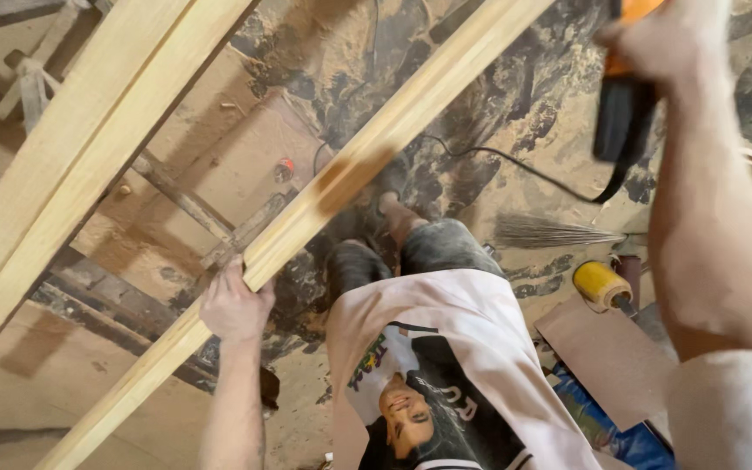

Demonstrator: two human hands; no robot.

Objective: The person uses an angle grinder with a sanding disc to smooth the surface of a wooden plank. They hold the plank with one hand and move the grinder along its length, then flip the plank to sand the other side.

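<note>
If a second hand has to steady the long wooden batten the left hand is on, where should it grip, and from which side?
Grip the wooden batten on its bare middle run, above the left hand, wrapping its narrow edges from underneath, probably as that hand does. It slopes up to the right with that stretch free. Stay below the top end, where the right hand holds an orange and black corded power tool.

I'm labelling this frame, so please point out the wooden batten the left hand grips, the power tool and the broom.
Wooden batten (pixel 393 130), head view, middle of its length.
Power tool (pixel 620 122), head view, dark body.
Broom (pixel 541 232), head view, bristles.
</note>
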